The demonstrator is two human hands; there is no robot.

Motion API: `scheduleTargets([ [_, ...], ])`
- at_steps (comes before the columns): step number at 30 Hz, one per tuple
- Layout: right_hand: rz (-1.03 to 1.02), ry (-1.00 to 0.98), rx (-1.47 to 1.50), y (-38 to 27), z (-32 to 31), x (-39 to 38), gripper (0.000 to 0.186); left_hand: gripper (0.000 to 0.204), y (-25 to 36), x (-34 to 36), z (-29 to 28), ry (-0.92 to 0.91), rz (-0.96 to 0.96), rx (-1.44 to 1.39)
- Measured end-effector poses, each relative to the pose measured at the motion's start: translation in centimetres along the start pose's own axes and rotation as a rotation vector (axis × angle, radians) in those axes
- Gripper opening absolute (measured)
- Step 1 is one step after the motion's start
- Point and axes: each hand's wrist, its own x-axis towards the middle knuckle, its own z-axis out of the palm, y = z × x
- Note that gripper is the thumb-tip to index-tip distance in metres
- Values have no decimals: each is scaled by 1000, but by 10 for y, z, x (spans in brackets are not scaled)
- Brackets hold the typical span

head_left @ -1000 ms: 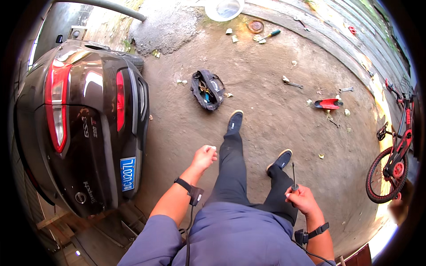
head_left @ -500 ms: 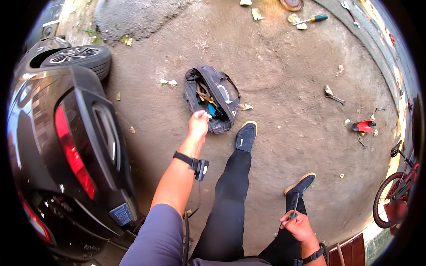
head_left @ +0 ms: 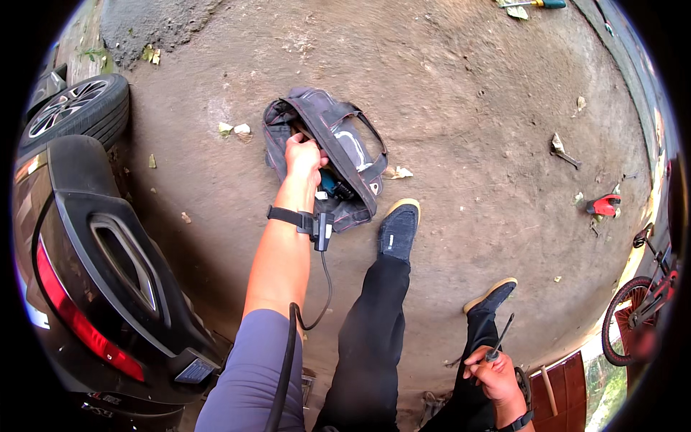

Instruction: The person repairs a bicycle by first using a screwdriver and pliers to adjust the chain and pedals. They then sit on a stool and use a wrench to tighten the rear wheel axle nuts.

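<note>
A dark grey fabric tool bag (head_left: 353,147) stands unzipped on the ground in front of my left foot. My left hand (head_left: 306,157) reaches down into its mouth, with the fingertips hidden inside, so what they touch cannot be made out. Beside that hand, a blue and black tool (head_left: 332,186) shows in the bag. Low on the right, my right hand (head_left: 495,374) is closed around a screwdriver (head_left: 493,355) with a dark handle, its thin shaft pointing up and away.
At left stand a dark car (head_left: 108,252) and a loose wheel (head_left: 79,108). A blue-handled screwdriver (head_left: 551,3), a wrench (head_left: 566,156) and a red tool (head_left: 603,205) lie on the dirt ground. A bicycle (head_left: 633,317) is at the right edge.
My left hand has moved from the bag's near edge farther in, past its rim. The screwdriver in my right hand now leans more to the right. The whole view has shifted somewhat.
</note>
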Motion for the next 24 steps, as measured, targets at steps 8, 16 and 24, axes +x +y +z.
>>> scheduleTargets([
  [8,84,3,-31,-8,-9,-6,9,16,16,-33,-38,-120,-168,-156],
  [16,4,-57,-79,-10,-11,-32,10,26,7,-157,-101,6,343,589],
  [24,-275,-59,-9,-36,9,-102,32,18,70,-442,-68,-544,196,597],
])
